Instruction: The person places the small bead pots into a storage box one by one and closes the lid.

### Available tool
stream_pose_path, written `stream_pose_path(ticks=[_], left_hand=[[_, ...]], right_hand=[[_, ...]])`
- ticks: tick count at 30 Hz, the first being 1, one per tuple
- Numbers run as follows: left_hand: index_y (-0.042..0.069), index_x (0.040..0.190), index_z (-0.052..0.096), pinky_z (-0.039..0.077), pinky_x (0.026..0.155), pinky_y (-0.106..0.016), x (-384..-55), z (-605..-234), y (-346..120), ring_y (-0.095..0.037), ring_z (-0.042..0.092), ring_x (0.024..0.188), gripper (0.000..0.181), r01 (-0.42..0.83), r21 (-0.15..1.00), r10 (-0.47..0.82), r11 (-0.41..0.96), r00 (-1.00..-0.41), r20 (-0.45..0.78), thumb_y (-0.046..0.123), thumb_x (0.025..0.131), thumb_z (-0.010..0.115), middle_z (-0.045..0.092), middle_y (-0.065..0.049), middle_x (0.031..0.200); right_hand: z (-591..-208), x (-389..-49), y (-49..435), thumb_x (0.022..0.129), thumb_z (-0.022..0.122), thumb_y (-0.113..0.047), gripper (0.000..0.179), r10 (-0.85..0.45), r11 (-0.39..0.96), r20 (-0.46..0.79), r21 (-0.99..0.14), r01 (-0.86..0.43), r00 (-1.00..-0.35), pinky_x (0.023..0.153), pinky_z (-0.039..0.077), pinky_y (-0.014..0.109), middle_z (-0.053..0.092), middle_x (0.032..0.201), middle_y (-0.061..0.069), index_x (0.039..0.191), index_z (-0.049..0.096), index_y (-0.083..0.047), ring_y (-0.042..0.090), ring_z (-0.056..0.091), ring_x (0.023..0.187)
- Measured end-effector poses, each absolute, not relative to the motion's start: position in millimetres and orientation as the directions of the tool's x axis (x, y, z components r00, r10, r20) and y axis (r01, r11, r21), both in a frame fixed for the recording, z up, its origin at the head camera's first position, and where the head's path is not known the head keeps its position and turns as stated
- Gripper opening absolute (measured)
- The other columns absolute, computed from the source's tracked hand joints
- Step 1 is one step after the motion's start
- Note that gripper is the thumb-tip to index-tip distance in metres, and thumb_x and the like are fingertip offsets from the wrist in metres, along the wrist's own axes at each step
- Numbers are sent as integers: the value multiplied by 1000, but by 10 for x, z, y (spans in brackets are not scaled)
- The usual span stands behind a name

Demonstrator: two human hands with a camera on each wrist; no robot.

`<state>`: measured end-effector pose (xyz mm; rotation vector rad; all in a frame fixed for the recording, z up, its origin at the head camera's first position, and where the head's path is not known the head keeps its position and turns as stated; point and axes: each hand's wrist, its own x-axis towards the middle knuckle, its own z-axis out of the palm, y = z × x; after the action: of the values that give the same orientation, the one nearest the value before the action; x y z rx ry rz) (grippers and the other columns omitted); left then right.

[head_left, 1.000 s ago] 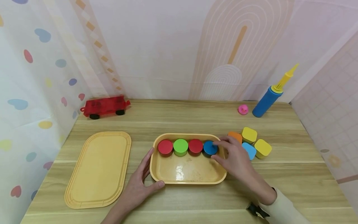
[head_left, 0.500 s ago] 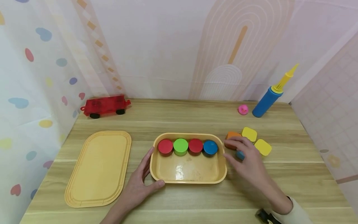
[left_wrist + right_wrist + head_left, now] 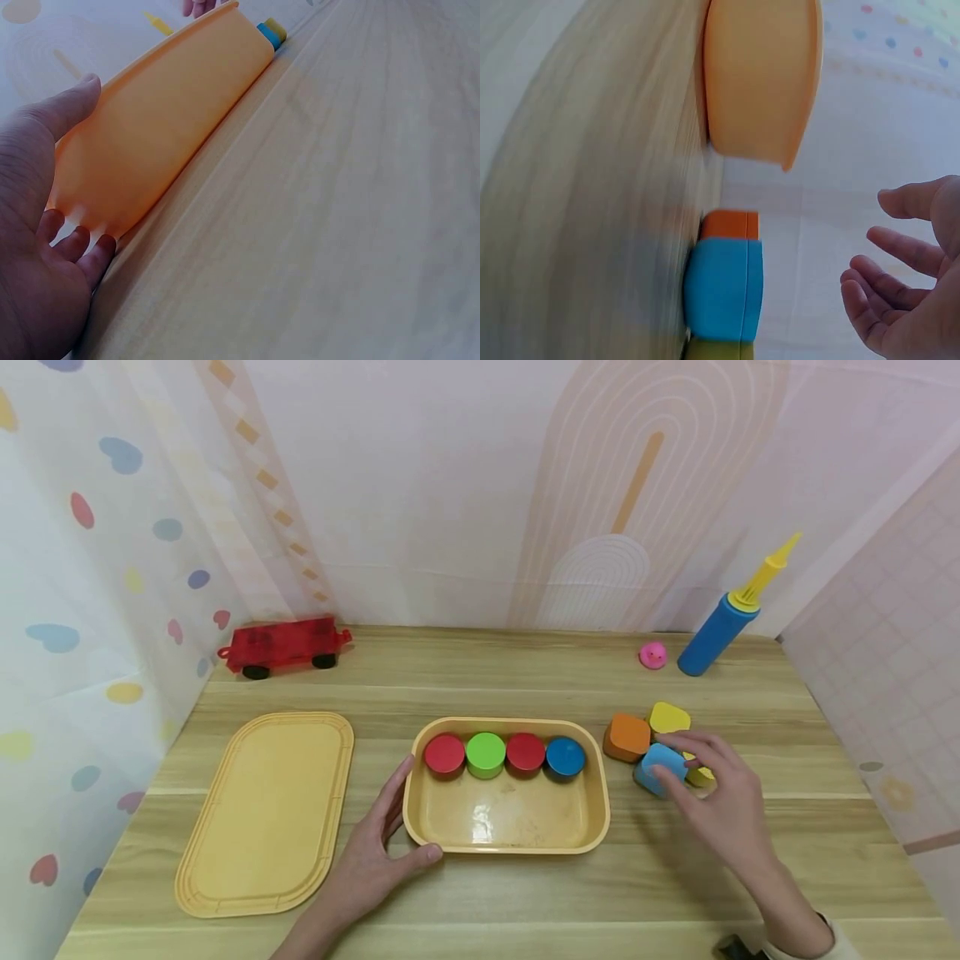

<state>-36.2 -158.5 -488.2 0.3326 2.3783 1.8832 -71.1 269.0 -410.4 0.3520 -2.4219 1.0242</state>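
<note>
A tan tray (image 3: 510, 827) with raised sides stands mid-table. Along its far wall sit a red disc (image 3: 445, 753), a green disc (image 3: 486, 753), another red disc (image 3: 525, 753) and a dark blue disc (image 3: 565, 757). My left hand (image 3: 367, 864) holds the tray's near left corner, thumb at the rim and fingers against the end wall. Fingers spread, my right hand (image 3: 723, 810) hovers above a light blue rounded-square block (image 3: 720, 289); the right wrist view shows a gap between them. Beside that block are an orange block (image 3: 627, 737) and two yellow ones, the nearer partly hidden.
A flat tan lid (image 3: 262, 814) lies to the left. At the back stand a red toy wagon (image 3: 281, 645), a pink toy duck (image 3: 652, 655) and a blue and yellow hand pump (image 3: 716, 631). Patterned cloth borders the table (image 3: 480, 677).
From the dark blue disc, my right hand has moved right, past the tray's edge to the light blue block. The discs stay put. My left hand keeps its place on the tray.
</note>
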Motion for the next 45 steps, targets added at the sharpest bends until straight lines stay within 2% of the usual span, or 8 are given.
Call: stream_pose_path(ticks=[4, 12, 20, 27, 33, 40, 43, 45], left_hand=[[35, 178, 24, 33, 122, -12, -362, -4885, -1586, -39, 33, 163, 112, 111, 972, 225, 207, -972, 63, 12, 92, 93, 31, -17, 180], [32, 178, 25, 34, 123, -13, -364, -4899, -1599, -33, 35, 162, 109, 131, 974, 237, 185, -968, 85, 9, 93, 90, 31, -19, 180], [29, 178, 26, 24, 125, -9, -365, -4888, -1610, -1, 26, 163, 63, 184, 959, 248, 216, -960, 128, 12, 120, 44, 27, -9, 183], [33, 178, 27, 22, 122, -5, -360, -4873, -1597, 4, 25, 161, 59, 162, 947, 215, 278, -971, 103, 20, 122, 41, 29, -4, 182], [30, 179, 24, 23, 122, -6, -361, -4886, -1588, 6, 26, 159, 61, 163, 951, 205, 262, -973, 111, 18, 122, 42, 28, -8, 183], [27, 179, 25, 24, 122, -7, -361, -4860, -1581, 7, 27, 158, 60, 169, 952, 203, 256, -972, 118, 18, 122, 42, 28, -9, 182], [28, 179, 25, 24, 122, -7, -362, -4870, -1585, 7, 27, 158, 60, 168, 952, 205, 256, -972, 116, 18, 122, 42, 27, -9, 183], [29, 179, 25, 24, 122, -7, -366, -4881, -1589, 7, 27, 159, 60, 162, 953, 206, 256, -972, 110, 19, 122, 42, 27, -8, 183]], right_hand=[[-4124, -695, 2815, 85, 88, 13, 42, 12, 669, 507, -644, -370, -862, 88, 48, 4, 76, 122, 14, 124, 82, -1, -10, 59, 112], [-4152, -672, 3038, 89, 81, 18, 40, 115, 588, 449, -750, -304, -886, 91, 52, 6, 73, 122, -18, 128, 78, 7, 1, 65, 112], [-4189, -711, 3199, 94, 80, 13, 41, 158, 576, 361, -790, -211, -919, 90, 53, 6, 71, 121, -20, 134, 74, 7, 0, 65, 111], [-4315, -773, 3369, 95, 84, 5, 49, 143, 577, 306, -798, -172, -941, 92, 50, 5, 70, 127, -25, 142, 69, 7, -1, 62, 117], [-4394, -814, 3502, 97, 85, -2, 55, 133, 596, 226, -796, -104, -965, 93, 47, 4, 66, 134, -22, 148, 65, 4, -1, 57, 118], [-4458, -820, 3621, 99, 85, -6, 64, 43, 624, 87, -780, -41, -995, 93, 46, 0, 58, 150, 22, 155, 57, 7, -12, 51, 115], [-4495, -824, 3653, 101, 84, -8, 65, 18, 621, 53, -783, -30, -998, 92, 48, 1, 58, 149, 21, 157, 55, 7, -15, 53, 111], [-4518, -827, 3666, 101, 84, -9, 65, 18, 612, 53, -790, -31, -998, 91, 51, 2, 61, 145, 10, 157, 55, 7, -15, 56, 109]])
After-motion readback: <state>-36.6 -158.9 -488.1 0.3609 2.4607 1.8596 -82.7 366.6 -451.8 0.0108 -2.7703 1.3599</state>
